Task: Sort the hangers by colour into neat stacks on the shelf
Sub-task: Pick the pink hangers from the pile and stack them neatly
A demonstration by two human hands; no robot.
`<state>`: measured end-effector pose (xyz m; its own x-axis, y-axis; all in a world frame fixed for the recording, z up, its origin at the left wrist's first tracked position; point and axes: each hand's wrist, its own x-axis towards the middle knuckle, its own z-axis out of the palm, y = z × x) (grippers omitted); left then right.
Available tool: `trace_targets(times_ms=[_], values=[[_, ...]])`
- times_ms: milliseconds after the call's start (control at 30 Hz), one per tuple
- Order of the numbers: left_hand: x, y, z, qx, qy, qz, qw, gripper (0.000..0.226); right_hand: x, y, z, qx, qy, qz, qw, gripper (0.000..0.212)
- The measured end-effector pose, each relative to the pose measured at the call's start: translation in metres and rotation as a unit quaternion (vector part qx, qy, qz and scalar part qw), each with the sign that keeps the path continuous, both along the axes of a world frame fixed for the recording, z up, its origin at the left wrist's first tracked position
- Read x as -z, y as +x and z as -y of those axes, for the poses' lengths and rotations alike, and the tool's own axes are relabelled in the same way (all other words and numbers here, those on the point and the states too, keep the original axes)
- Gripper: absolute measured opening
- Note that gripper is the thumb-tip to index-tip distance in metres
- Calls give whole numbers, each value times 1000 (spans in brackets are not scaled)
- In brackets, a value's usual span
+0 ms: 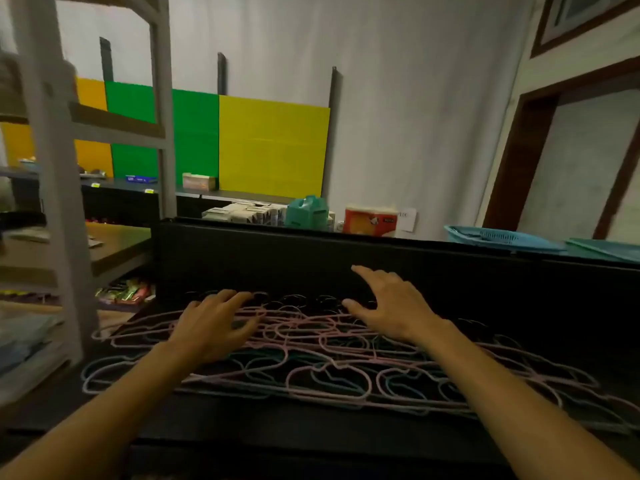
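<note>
Mixed hangers (332,362) lie in one loose, overlapping heap on the black shelf (311,441) in front of you, pink, pale blue and teal outlines interleaved, with dark ones just visible along the far edge against the shelf's black back wall (277,258). No colour stack is yet formed, so the sorting appears to be at its start. Your two hands are set well apart over the far half of the heap, probably so that you can spread or separate the tangle before lifting any single colour. Your left hand (214,323) lies palm down on the pink hangers, fingers only loosely bent and resting on the wires, gripping nothing that can be seen. Your right hand (384,303) is spread wide, forefinger stretched toward the back wall and thumb reaching down to the heap; whether the thumb actually touches a hanger cannot be told through the motion blur. Because the wire shapes interlock, lifting one is likely to drag its neighbours along.
</note>
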<state>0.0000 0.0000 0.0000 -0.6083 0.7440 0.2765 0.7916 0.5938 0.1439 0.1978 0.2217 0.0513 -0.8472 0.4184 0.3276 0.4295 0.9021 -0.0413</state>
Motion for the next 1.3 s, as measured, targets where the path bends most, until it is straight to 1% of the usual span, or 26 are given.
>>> trace_targets(times_ms=[133, 333, 400, 467, 500, 567, 633, 700, 800, 933, 1033, 1100, 1167, 1233, 1300], values=[[20, -30, 7, -6, -43, 30, 999, 64, 21, -13, 1, 22, -4, 61, 998, 77], [32, -54, -12, 30, -15, 48, 998, 67, 23, -2, -38, 103, -51, 126, 985, 82], [37, -62, -17, 37, -24, 73, 996, 81, 28, 1, -48, 117, -92, 130, 980, 89], [42, -67, -21, 46, -41, 90, 994, 106, 33, 1, -56, 124, -134, 128, 975, 97], [44, -69, -24, 49, -50, 92, 993, 115, 36, -1, -59, 124, -155, 123, 972, 100], [46, -72, -28, 46, -70, 94, 992, 121, 43, -8, -63, 114, -193, 109, 968, 106], [46, -75, -33, 35, -82, 89, 992, 123, 50, -16, -67, 97, -215, 110, 965, 108], [46, -78, -37, 25, -87, 84, 992, 120, 55, -24, -69, 78, -213, 123, 966, 110], [46, -81, -38, 28, -86, 83, 992, 115, 56, -29, -77, 69, -215, 117, 967, 115], [46, -82, -39, 30, -73, 78, 994, 103, 58, -32, -83, 45, -234, 99, 966, 107], [44, -82, -39, 36, -60, 57, 996, 100, 60, -32, -86, 23, -234, 66, 970, 105], [39, -80, -39, 37, -49, 41, 997, 104, 62, -32, -90, 16, -226, 42, 973, 106], [35, -78, -38, 40, -31, 20, 998, 115, 62, -32, -93, 18, -212, 28, 977, 108], [31, -77, -37, 49, -5, 4, 999, 124, 57, -32, -92, 9, -190, 24, 982, 105], [27, -77, -36, 55, 18, -13, 998, 124, 49, -30, -89, 4, -167, 22, 986, 100]])
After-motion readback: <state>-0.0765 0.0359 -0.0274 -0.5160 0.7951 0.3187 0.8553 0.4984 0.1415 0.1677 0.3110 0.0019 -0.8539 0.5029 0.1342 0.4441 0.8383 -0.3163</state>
